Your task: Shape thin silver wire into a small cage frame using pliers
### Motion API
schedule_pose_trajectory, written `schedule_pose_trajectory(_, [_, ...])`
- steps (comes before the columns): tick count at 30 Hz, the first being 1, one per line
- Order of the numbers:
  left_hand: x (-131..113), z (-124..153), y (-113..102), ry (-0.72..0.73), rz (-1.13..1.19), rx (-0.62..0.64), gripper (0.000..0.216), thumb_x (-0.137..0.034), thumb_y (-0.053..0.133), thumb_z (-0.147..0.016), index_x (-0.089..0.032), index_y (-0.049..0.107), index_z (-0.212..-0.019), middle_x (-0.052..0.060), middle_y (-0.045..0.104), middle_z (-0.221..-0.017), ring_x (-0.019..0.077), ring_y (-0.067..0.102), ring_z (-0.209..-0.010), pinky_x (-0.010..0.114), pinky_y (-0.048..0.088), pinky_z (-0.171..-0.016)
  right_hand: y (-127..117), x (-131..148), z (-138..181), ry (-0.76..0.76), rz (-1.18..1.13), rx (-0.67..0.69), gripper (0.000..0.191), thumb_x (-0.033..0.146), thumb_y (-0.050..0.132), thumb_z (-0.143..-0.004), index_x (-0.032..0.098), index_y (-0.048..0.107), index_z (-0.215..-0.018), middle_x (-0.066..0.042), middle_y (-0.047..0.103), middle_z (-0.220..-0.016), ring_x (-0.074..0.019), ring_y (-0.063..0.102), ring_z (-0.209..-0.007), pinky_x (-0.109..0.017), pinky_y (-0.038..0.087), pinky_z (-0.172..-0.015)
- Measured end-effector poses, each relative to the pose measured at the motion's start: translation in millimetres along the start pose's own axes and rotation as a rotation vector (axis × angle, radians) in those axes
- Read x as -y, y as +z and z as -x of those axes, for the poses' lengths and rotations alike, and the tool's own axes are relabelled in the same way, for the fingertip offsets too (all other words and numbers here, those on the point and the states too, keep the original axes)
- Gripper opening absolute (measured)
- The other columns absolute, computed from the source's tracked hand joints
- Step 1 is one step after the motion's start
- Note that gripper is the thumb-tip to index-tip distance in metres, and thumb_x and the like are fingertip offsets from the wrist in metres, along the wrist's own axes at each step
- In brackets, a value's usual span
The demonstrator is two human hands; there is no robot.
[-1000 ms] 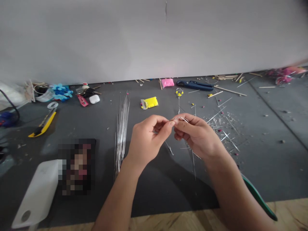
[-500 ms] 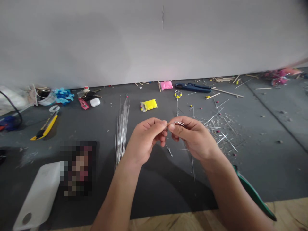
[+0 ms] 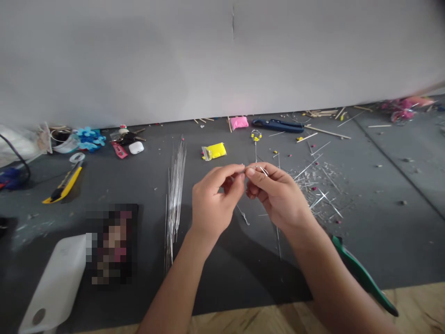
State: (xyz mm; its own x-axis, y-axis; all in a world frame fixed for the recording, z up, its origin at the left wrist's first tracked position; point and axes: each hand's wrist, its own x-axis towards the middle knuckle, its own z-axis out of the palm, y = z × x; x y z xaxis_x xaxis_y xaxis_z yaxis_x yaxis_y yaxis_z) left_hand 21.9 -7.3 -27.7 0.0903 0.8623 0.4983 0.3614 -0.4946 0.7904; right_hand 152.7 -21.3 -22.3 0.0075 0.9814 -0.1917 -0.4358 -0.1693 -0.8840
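My right hand point(image 3: 278, 192) pinches a thin silver wire point(image 3: 264, 170) between thumb and forefinger, with a bent, shiny part showing above the fingers. My left hand point(image 3: 217, 192) meets it tip to tip, its thumb and forefinger closed about the wire's other end, mostly hidden by the fingertips. Below the hands lies a short twisted wire piece point(image 3: 244, 217) with a small loop at its end. Just beyond them is a wire stem with a round top dotted with yellow bits point(image 3: 256, 136).
A bundle of straight wires point(image 3: 175, 190) lies left of my hands; cut wires point(image 3: 323, 197) scatter at right. Green-handled pliers point(image 3: 365, 276) rest by my right forearm. Farther off are a yellow clay packet point(image 3: 214, 151), pink packet point(image 3: 239, 122), blue cutter point(image 3: 278, 125) and yellow utility knife point(image 3: 66, 181).
My left forefinger has straightened out over the wire and its thumb has dropped slightly lower. Both hands have risen a little, the right still pinching the wire.
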Motion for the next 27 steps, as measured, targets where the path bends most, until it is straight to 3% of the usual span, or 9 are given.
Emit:
schedule_pose_trajectory(3, [0.6, 0.9, 1.2, 0.148, -0.172, -0.059, 0.014, -0.013, 0.063, -0.083, -0.022, 0.068, -0.092, 0.001, 0.072, -0.083, 0.0096, 0.063, -0.064, 0.023, 0.053, -0.062, -0.8, -0.3, 0.1, -0.005, 0.006, 0.003, 0.008, 0.029, 0.069, -0.078, 0.023, 0.069, -0.074, 0.004, 0.052, -0.061, -0.0100, 0.045, -0.056, -0.027, 0.038, -0.056])
schedule_pose_trajectory(7, [0.8, 3.2, 4.3, 0.227, -0.299, -0.074, 0.015, -0.012, 0.059, -0.085, -0.021, 0.066, -0.094, 0.003, 0.073, -0.087, 0.0124, 0.067, -0.074, 0.025, 0.054, -0.069, -1.9, -3.1, -0.6, -0.028, 0.049, -0.007, 0.006, 0.028, 0.069, -0.079, 0.023, 0.069, -0.075, 0.004, 0.053, -0.061, -0.0104, 0.045, -0.057, -0.027, 0.037, -0.056])
schedule_pose_trajectory(21, [3.7, 12.1, 16.4, 0.202, -0.362, -0.082, 0.014, -0.013, 0.050, -0.091, -0.018, 0.057, -0.103, 0.005, 0.069, -0.088, 0.0157, 0.063, -0.079, 0.030, 0.050, -0.073, -3.0, -7.2, -2.6, -0.082, 0.089, -0.024, 0.004, 0.026, 0.069, -0.080, 0.024, 0.070, -0.076, 0.004, 0.056, -0.062, -0.0096, 0.048, -0.057, -0.026, 0.038, -0.056])
schedule_pose_trajectory(27, [1.2, 12.4, 16.6, 0.127, -0.375, -0.005, 0.012, -0.016, 0.043, -0.095, -0.017, 0.055, -0.093, 0.005, 0.066, -0.082, 0.0169, 0.060, -0.077, 0.031, 0.048, -0.070, -4.2, -9.4, -2.4, -0.127, 0.130, -0.020, 0.005, 0.025, 0.069, -0.081, 0.023, 0.071, -0.077, 0.005, 0.058, -0.063, -0.0082, 0.050, -0.057, -0.024, 0.040, -0.056])
